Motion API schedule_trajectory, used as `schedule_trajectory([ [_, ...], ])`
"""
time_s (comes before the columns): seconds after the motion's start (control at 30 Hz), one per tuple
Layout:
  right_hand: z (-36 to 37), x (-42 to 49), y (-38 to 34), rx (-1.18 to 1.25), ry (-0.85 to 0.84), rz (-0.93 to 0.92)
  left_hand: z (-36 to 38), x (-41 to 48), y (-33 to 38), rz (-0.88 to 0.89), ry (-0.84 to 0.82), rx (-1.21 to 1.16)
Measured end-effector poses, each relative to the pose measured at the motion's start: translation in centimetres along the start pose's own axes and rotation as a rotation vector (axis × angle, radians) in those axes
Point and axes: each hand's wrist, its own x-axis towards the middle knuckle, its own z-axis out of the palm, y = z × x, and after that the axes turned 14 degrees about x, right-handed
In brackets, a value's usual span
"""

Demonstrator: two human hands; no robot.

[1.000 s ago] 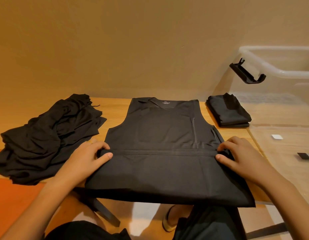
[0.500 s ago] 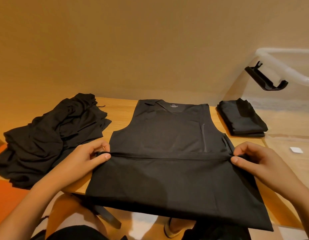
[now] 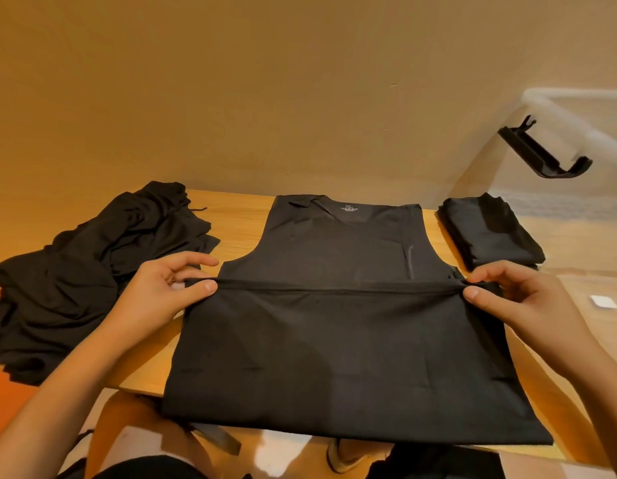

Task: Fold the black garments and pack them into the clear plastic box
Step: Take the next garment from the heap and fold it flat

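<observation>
A black sleeveless top (image 3: 341, 257) lies flat on the wooden table (image 3: 238, 219), neck toward the wall, its lower part hanging over the near edge. My left hand (image 3: 162, 292) pinches a raised crosswise fold at the top's left side, thumb on it. My right hand (image 3: 518, 299) pinches the same fold at the right side. A heap of unfolded black garments (image 3: 79, 271) lies at the left. A folded black garment (image 3: 490, 233) sits at the right, beside the clear plastic box (image 3: 576, 209).
The box stands at the right edge with a black latch handle (image 3: 542, 153) on its near wall and a white label (image 3: 604, 301) lower down. A plain wall rises right behind the table. My legs and a sandalled foot show below the table's front edge.
Both hands have lifted the pinched fold slightly and drawn it taut across the top. The camera view has shifted, moving the box further right.
</observation>
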Motion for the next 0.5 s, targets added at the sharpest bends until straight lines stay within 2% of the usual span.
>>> schedule_trajectory([
  [0.5,-0.1,7.2,1.5,-0.240,0.021,-0.014,1.1,9.3,0.8,0.129,0.028,0.151],
])
